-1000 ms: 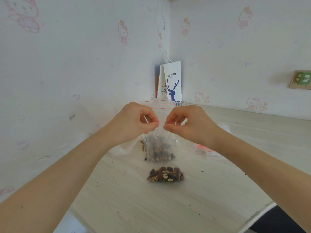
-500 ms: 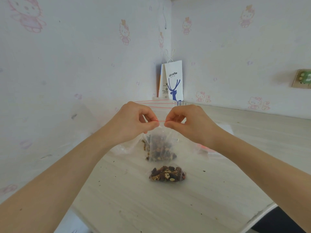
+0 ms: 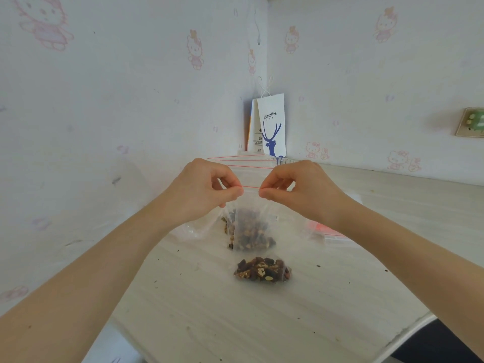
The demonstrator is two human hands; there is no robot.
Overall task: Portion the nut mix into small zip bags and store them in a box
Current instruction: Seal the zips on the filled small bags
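- Crumb-speckled table (image 3: 235, 323), cat-wallpapered corner; one paper bag (image 3: 272, 127) beyond the fingers.
- Two nut-filled zip bags: held bag (image 3: 252, 231) hangs under the fingertips, left hand (image 3: 207, 189) and right hand (image 3: 301, 189) pinching its red seal; second bag (image 3: 262, 269) lies nearer, on the table.

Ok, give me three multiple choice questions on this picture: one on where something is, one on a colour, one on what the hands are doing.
1. Where does the filled small bag lie?
A) on the table, nearer the person than the held bag
B) inside a box
C) on the floor

2. What colour is the zip line on the held bag?
A) blue
B) red
C) green

3. What are the left hand and right hand doing?
A) lying flat on the table
B) holding a spoon
C) pinching the held bag's top edge

Answers: 1 A, it rests on the tabletop; 2 B, a thin red line runs between the hands; 3 C, each hand's fingers close on that edge.
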